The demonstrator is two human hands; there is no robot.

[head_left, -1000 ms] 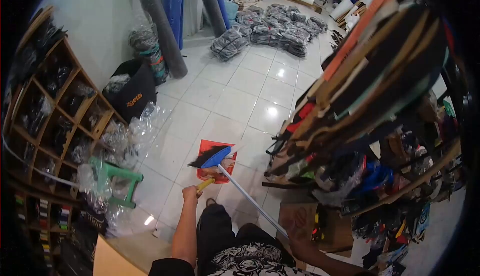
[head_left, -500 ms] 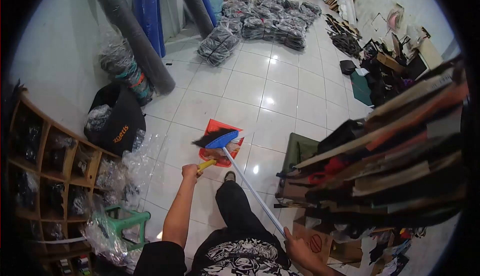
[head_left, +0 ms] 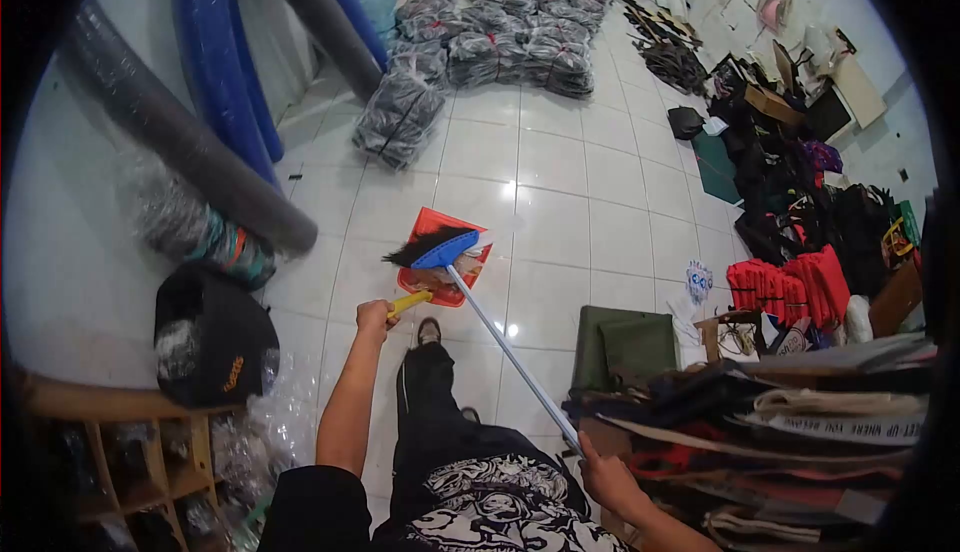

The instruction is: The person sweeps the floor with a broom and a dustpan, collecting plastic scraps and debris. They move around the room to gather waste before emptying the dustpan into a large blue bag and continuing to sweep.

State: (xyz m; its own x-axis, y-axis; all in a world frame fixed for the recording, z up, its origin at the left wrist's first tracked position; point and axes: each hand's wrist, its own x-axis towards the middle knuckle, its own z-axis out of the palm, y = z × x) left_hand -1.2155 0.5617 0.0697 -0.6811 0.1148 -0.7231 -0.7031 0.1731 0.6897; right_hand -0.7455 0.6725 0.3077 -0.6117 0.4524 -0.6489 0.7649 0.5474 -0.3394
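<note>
My left hand [head_left: 375, 319] is closed round the yellow handle [head_left: 409, 302] of a red dustpan [head_left: 440, 220]. Brownish debris lies in the pan. Over the pan rests a broom with a blue head [head_left: 446, 249] and dark bristles [head_left: 415, 246] that point left. Its pale blue stick [head_left: 515, 359] slants down to the right, where my right hand [head_left: 602, 472] grips the upper end.
Wrapped bundles [head_left: 400, 117] stand ahead on the tiled floor. Tall rolls [head_left: 185, 132] lean at the left, near a black bag [head_left: 215, 337] and wooden shelves [head_left: 130, 407]. At right are a green folded item [head_left: 625, 347], stacked fabric [head_left: 790, 427] and red bundles [head_left: 785, 287].
The view has shifted forward and turned, showing more of the right side. Both hands keep their grips, and the broom and dustpan remain together. My legs have changed position in a step.
</note>
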